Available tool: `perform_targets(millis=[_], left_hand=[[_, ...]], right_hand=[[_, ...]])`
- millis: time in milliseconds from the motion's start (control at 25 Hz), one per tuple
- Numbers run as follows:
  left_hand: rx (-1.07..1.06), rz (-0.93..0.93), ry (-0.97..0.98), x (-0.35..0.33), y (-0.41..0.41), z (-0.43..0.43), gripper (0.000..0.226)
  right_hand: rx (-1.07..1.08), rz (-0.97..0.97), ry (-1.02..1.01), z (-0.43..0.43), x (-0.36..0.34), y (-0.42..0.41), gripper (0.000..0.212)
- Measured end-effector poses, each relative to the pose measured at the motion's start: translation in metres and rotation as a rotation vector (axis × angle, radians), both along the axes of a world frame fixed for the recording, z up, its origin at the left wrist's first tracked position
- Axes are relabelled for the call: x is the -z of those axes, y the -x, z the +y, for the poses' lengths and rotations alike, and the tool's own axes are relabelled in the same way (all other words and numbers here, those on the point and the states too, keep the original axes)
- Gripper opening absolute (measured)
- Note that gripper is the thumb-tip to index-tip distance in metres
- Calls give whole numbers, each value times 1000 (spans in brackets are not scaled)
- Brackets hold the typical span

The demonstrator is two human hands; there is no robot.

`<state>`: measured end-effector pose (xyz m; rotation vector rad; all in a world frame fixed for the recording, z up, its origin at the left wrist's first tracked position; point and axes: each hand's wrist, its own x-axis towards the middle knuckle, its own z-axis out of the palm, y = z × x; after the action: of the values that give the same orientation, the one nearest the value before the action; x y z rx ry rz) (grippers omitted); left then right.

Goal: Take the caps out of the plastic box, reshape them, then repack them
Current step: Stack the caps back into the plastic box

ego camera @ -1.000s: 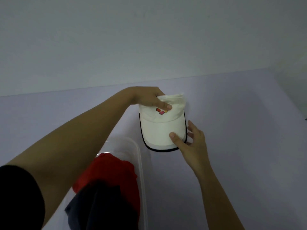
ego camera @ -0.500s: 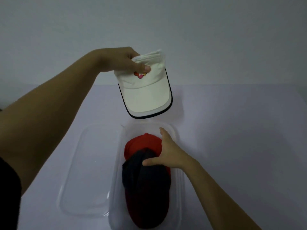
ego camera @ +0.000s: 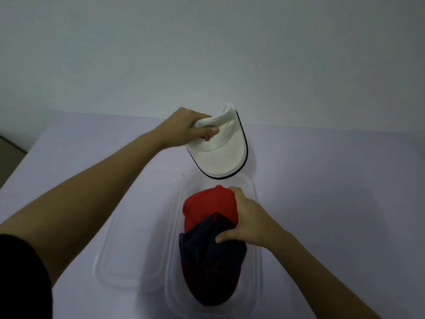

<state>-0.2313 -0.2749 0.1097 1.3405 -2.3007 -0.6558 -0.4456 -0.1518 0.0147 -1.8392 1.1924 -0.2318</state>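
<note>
Holding the white cap (ego camera: pixel 218 149) by its folded crown, our left hand (ego camera: pixel 187 127) has its grip closed on the fabric, thumb across the front panel just above a small red logo, fingers wrapped behind. We see the cap hanging in the air above the far end of the plastic box (ego camera: pixel 256 226), brim pointing down and toward us, a dark trim line running along the brim edge. Cap and box do not touch.

Our right hand (ego camera: pixel 249 221) rests on the 2 caps inside the box. Its grip is narrow: thumb pressed on the dark navy cap (ego camera: pixel 210 268), fingers curled over the right side of the red cap (ego camera: pixel 207 208). We cannot tell whether it pinches the fabric or only presses down on it.

Inside the box, the red cap lies at the far end with its top button facing away from us; the navy cap overlaps it on the near side, brim toward us, faint red stitching on its front.

Just left of the box, the clear lid (ego camera: pixel 128 256) lies flat on the pale lilac worktop (ego camera: pixel 333 180), its right edge touching or tucked under the box wall. A black sleeve (ego camera: pixel 23 277) covers our left upper arm. Beyond the worktop stands a plain grey wall (ego camera: pixel 207 54).
</note>
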Motion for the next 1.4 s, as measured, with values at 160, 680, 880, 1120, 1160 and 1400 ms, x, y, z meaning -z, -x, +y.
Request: perform_targets(millis=[160, 680, 880, 1120, 1160, 1400], left_hand=[[213, -218, 247, 40, 20, 30, 42], [287, -276, -368, 69, 37, 35, 27], [297, -236, -539, 84, 36, 14, 25], [235, -201, -586, 94, 38, 4, 29], [245, -208, -590, 95, 39, 3, 29], [301, -309, -677, 107, 45, 5, 30]], right_hand=[[3, 14, 175, 16, -10, -3, 114], [31, 57, 225, 24, -9, -7, 111], [-5, -78, 102, 15, -6, 6, 110], [766, -132, 32, -12, 43, 29, 44], [729, -82, -76, -11, 53, 26, 46], [867, -123, -69, -9, 74, 5, 42]])
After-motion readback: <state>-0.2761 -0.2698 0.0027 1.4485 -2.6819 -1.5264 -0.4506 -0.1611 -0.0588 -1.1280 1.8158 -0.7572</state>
